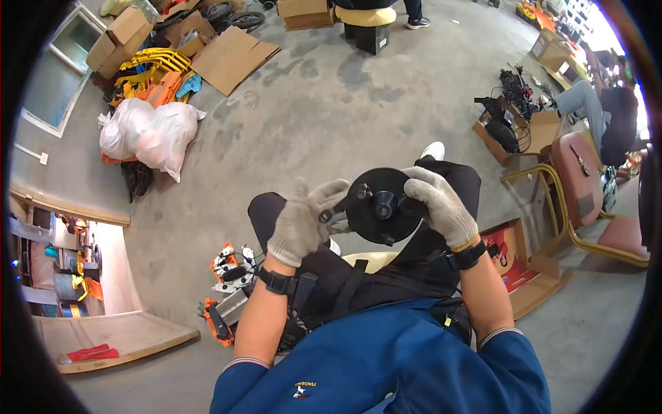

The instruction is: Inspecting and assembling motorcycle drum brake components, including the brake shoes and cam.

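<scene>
A round black disc (372, 225) with a raised hub in the middle and small knobs near its edge is held up above my lap. My right hand (441, 203), in a pale knitted glove, grips its right side, thumb and fingers closed on the rim. Left of the disc, my left hand (303, 219), gloved alike, has its fingers bent round a small dark ring-like piece (324, 216). Its fingertips come close to the disc's left edge; whether they touch it I cannot tell.
Orange-and-white machine parts (233, 268) lie on the floor left of my legs. An open cardboard box (534, 276) and a pink-seated chair (578, 172) stand at the right. White bags (155, 134) are far left; another person sits far right. A wooden board (124, 338) lies lower left.
</scene>
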A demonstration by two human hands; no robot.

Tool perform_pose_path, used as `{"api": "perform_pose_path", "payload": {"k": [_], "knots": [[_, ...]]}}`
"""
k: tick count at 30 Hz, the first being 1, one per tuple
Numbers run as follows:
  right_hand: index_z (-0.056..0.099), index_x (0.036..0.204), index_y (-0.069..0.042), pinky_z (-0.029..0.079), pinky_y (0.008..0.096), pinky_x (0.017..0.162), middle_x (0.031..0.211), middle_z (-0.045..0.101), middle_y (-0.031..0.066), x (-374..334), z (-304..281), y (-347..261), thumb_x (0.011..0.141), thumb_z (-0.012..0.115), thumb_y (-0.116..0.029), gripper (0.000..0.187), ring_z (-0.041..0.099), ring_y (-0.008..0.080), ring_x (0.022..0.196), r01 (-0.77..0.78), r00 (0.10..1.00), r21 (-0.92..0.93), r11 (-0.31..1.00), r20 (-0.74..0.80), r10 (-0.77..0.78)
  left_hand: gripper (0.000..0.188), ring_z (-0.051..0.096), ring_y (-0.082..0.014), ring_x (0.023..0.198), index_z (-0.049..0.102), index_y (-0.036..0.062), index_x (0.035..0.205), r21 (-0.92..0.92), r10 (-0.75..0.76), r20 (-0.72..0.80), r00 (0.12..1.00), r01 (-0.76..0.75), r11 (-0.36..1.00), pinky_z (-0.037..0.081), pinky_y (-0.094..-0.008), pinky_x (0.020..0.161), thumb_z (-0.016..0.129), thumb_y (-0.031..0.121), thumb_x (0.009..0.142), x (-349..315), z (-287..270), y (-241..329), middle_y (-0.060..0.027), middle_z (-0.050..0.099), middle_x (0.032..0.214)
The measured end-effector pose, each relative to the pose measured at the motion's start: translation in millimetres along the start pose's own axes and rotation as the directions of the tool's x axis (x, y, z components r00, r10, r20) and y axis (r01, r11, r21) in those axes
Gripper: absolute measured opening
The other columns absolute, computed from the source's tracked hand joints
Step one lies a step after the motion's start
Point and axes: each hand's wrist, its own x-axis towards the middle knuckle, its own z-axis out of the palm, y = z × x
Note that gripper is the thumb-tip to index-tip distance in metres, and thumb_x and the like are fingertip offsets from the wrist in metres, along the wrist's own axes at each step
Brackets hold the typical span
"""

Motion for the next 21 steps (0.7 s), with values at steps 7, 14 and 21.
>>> {"api": "perform_pose_path", "payload": {"k": [7, 14, 21], "knots": [[0.068, 0.125, 0.009, 0.050, 0.0270, 0.084, 0.099, 0.069, 0.0059, 3.6, 2.5, 1.2, 0.098, 0.061, -0.030, 0.047, 0.062, 0.0127, 0.092, 0.005, 0.999, -0.123, 0.992, 0.051, 0.001, 0.064, 0.067, -0.0276, 0.120, 0.058, 0.0016, 0.145, -0.012, -0.095, 0.021, 0.995, 0.095, 0.995, 0.054, -0.0408, 0.103, 0.051, 0.054, 0.109, -3.8, 0.9, -41.5, -0.0137, 0.070, 0.132], [0.070, 0.115, 0.007, 0.048, 0.0292, 0.091, 0.101, 0.068, 0.0074, 14.6, -1.0, 19.5, 0.098, 0.058, -0.030, 0.042, 0.061, 0.0168, 0.097, -0.040, 0.999, -0.094, 0.995, -0.015, 0.039, 0.041, 0.062, -0.0303, 0.128, 0.063, 0.0016, 0.138, -0.301, -0.030, 0.134, 0.991, 0.070, 0.951, 0.048, -0.0416, 0.113, 0.059, 0.031, 0.109, 0.7, 21.2, -53.0, -0.0164, 0.069, 0.133], [0.072, 0.114, 0.005, 0.049, 0.0297, 0.094, 0.105, 0.071, 0.0076, 31.1, 18.5, 20.8, 0.098, 0.064, -0.031, 0.040, 0.063, 0.0160, 0.101, 0.170, 0.980, -0.005, 0.985, -0.105, -0.170, 0.029, 0.066, -0.0293, 0.123, 0.072, 0.0046, 0.125, -0.389, 0.097, -0.209, 0.973, -0.173, 0.905, 0.049, -0.0463, 0.112, 0.065, 0.024, 0.104, 7.8, 22.4, -55.1, -0.0143, 0.074, 0.124]]}}
